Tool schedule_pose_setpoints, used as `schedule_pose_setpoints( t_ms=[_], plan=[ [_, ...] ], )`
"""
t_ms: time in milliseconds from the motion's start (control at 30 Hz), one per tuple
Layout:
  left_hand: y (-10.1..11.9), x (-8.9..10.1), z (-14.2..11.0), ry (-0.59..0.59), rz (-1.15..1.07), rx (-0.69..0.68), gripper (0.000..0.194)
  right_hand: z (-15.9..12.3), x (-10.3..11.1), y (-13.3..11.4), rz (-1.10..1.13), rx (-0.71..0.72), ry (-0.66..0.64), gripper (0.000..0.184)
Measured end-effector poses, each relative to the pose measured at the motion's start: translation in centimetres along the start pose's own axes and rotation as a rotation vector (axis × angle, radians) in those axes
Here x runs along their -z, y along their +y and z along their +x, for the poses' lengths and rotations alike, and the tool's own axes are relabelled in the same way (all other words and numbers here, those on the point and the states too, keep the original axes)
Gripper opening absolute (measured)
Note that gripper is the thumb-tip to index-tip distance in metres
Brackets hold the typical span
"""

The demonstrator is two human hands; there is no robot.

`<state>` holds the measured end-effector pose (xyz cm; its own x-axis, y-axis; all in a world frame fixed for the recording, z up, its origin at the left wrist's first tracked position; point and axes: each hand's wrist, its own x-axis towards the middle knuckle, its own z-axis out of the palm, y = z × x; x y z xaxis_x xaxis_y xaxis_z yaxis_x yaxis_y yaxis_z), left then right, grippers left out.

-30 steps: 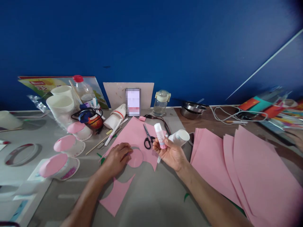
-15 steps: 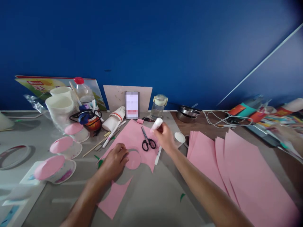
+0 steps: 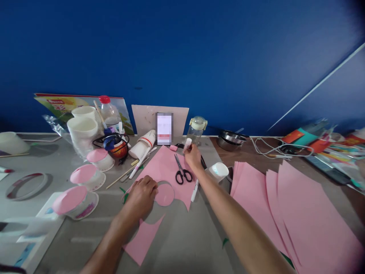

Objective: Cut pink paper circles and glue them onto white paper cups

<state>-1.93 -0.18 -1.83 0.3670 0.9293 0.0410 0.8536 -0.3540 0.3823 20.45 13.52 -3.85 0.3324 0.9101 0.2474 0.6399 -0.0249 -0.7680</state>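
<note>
My left hand (image 3: 144, 191) rests low over the mat with bent fingers. Its fingertips are on the left edge of a pink paper circle (image 3: 164, 194), which lies flat. A white glue stick (image 3: 188, 144) is held upright in the closed fingers of my right hand (image 3: 194, 155), near the back of the work area. Between the hands, black-handled scissors (image 3: 182, 171) lie partly spread on a pink sheet (image 3: 162, 163) with curved cut-outs. A small pink piece (image 3: 173, 148) is just left of the glue stick. Beneath my right forearm lies a white marker (image 3: 194, 191).
Pink-topped paper cups (image 3: 71, 199) line the left side, before stacked white cups (image 3: 82, 129). A phone (image 3: 164, 128) and a glass jar (image 3: 197, 129) stand at the back. A white cup (image 3: 219, 171) and pink sheets (image 3: 308, 205) are at right. A pink scrap (image 3: 145, 241) lies in front.
My right hand has moved left and back with the glue stick, bringing it lower. The white cup near my right wrist has shifted and shows more of its side. My view has turned slightly left.
</note>
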Motion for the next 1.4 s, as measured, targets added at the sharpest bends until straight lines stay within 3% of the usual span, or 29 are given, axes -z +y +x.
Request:
schedule_pose_setpoints(
  t_ms=[167,367,500,733,867,1033,1133,1200,1400],
  plan=[
    [0.3,0.6,0.0,-0.06,-0.046,0.044,0.017,-3.4,2.3,-0.9,0.057,0.118,-0.017,0.032],
    [0.6,0.5,-0.3,-0.063,-0.04,0.136,0.016,-10.5,5.1,-1.3,0.127,0.451,-0.323,0.025],
    [0.6,0.0,-0.2,-0.037,-0.067,0.147,0.011,-11.9,5.1,-1.0,0.055,0.525,-0.353,0.028],
    [0.3,0.1,0.1,0.042,-0.241,0.152,0.005,-11.9,5.5,-1.4,0.163,0.499,-0.31,0.025],
    [0.3,0.5,0.3,0.071,-0.567,0.213,0.012,-12.3,5.9,-1.8,0.325,0.359,-0.423,0.019],
    [0.8,0.5,0.4,0.105,-1.054,0.284,0.024,-12.8,6.1,-2.4,0.391,0.213,-0.541,0.034],
    [1.2,0.7,0.4,0.104,-1.221,0.333,0.044,-12.9,6.0,-2.6,0.383,0.131,-0.628,0.007],
    [1.5,1.0,0.5,0.077,-1.258,0.348,0.051,-12.9,5.9,-2.6,0.354,0.093,-0.648,0.01],
    [1.9,1.7,0.4,-0.047,-1.24,0.372,0.036,-12.5,6.2,-2.8,0.189,0.338,-0.442,0.024]
  ],
)
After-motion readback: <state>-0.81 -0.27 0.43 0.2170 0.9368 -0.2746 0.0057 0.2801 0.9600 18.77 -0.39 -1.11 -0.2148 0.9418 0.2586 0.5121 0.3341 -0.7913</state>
